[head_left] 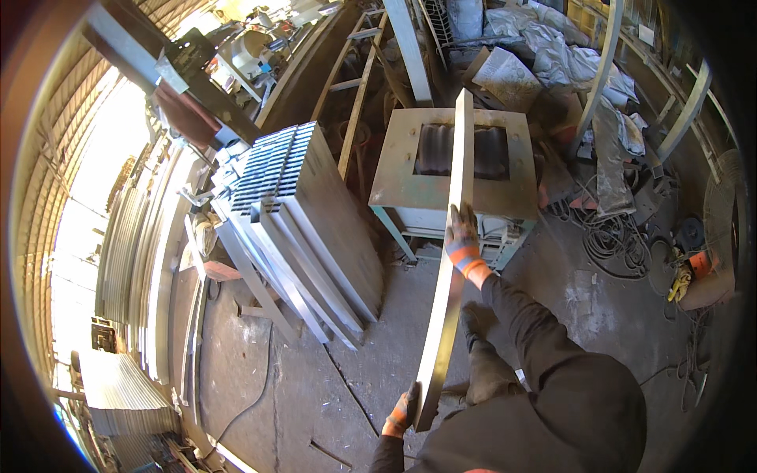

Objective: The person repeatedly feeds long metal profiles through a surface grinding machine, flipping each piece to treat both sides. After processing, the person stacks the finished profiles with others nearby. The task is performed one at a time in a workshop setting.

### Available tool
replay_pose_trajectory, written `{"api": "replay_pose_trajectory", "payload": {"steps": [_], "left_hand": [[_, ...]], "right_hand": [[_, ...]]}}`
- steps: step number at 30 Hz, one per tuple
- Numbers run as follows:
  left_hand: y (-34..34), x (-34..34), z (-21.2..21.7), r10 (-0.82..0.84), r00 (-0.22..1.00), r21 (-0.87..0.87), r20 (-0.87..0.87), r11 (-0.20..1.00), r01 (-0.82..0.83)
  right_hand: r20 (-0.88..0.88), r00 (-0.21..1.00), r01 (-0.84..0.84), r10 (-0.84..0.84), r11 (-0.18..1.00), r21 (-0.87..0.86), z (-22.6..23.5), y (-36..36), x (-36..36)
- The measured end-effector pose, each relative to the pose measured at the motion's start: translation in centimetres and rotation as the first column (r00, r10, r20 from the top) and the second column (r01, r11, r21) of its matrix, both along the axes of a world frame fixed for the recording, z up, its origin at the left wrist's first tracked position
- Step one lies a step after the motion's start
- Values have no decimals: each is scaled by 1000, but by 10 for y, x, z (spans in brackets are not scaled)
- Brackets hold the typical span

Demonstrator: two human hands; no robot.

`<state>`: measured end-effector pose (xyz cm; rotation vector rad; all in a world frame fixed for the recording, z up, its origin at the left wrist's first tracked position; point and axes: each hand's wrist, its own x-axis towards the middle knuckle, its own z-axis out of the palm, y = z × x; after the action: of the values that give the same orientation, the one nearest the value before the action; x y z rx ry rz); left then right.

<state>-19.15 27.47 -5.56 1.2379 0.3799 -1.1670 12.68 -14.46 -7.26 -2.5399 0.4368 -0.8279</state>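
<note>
A long, pale metal bar with a square section (444,315) slants away in front of me, from my waist up to a machine table. My left hand (402,408), in a grey and orange work glove, holds its near end from the left side. Farther along, my right hand (464,240), gloved the same way, is closed on the bar's right side. The bar's far part passes above the green-grey machine table (394,162), over an opening with a dark ribbed surface (481,154). Whether it touches that surface I cannot tell.
A tall stack of similar metal bars (339,229) stands left of the machine. A ladder (359,87) lies behind it. Coiled cables (611,244) and yellow gloves (680,284) are at the right. Silvery sheeting (560,55) is heaped at the back. A cable (256,394) crosses the concrete floor.
</note>
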Motion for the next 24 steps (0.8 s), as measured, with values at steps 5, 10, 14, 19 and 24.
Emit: {"api": "replay_pose_trajectory", "payload": {"steps": [5, 10, 14, 19, 24], "left_hand": [[-157, 154, -2, -6, 940, -339, -341, 933, -117], [-257, 261, -34, -132, 975, -610, -179, 793, -4], [-266, 268, -52, -26, 1000, -527, -6, 850, 19], [-207, 202, -42, 44, 971, -385, -234, 913, -134], [-103, 113, -14, -21, 882, -372, -470, 912, -176]], "right_hand": [[-190, 972, 93, -135, 972, -215, -3, -125, 152], [-327, 916, 135, -233, 945, -297, -1, -241, 263], [-315, 916, 135, -249, 930, -341, 0, -257, 274], [-288, 940, 96, -182, 953, -287, 11, -182, 208], [-327, 932, 72, -157, 964, -256, 23, -74, 110]]}}
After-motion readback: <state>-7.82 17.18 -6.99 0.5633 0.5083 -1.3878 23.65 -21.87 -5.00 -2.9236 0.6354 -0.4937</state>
